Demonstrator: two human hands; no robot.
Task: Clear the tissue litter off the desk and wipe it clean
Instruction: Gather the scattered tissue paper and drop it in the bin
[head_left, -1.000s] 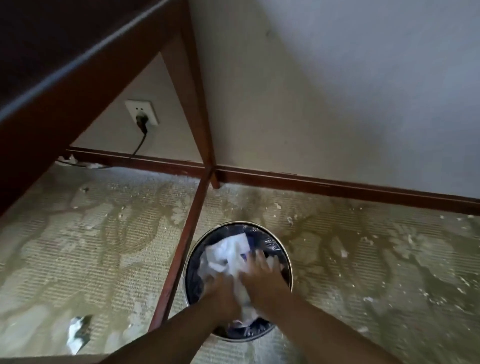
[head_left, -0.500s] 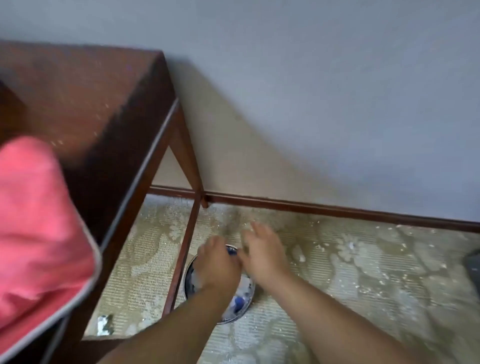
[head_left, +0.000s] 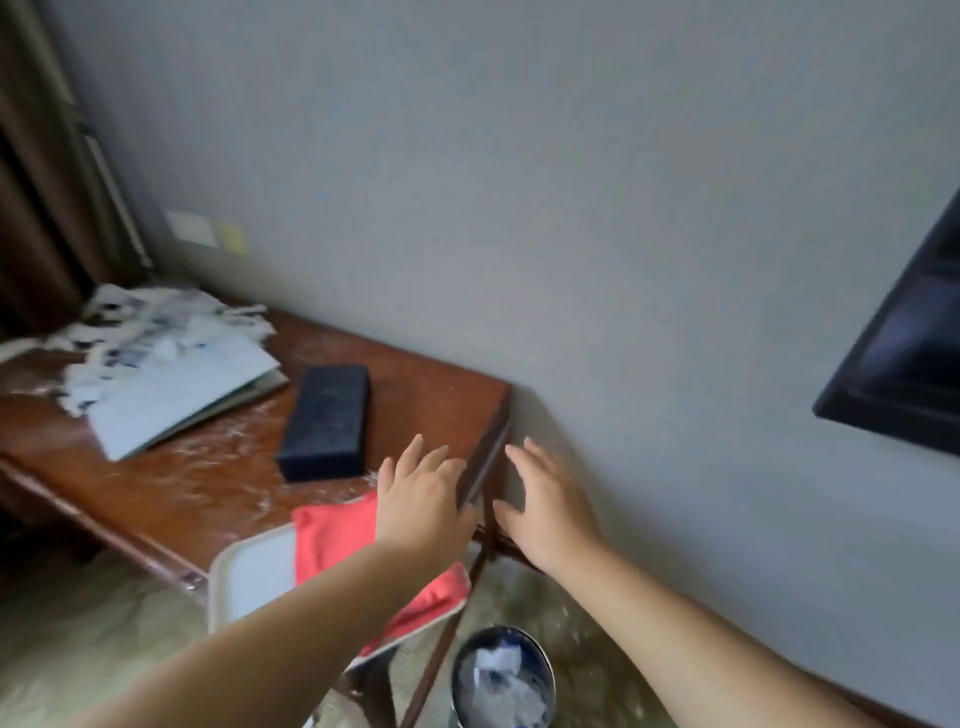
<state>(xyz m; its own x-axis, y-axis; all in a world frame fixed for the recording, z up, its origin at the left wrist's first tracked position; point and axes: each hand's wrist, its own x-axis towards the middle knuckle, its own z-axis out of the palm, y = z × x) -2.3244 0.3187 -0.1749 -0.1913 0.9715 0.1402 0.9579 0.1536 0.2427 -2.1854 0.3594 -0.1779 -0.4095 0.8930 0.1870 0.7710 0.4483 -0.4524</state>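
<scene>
Your 2 hands hold nothing, fingers straight and spread. Your left hand hovers over the right edge of the desk, near its front right corner; your right hand hangs just past that edge, in front of the wall. The tissue litter is heaped at the desk's far left corner, partly on a pale folder, with white crumbs strewn toward the near edge. 1 dark box lies mid-desk, right of the folder. A red cloth rests on a chair at the near edge. The bin on the floor below the right edge holds crumpled tissue.
</scene>
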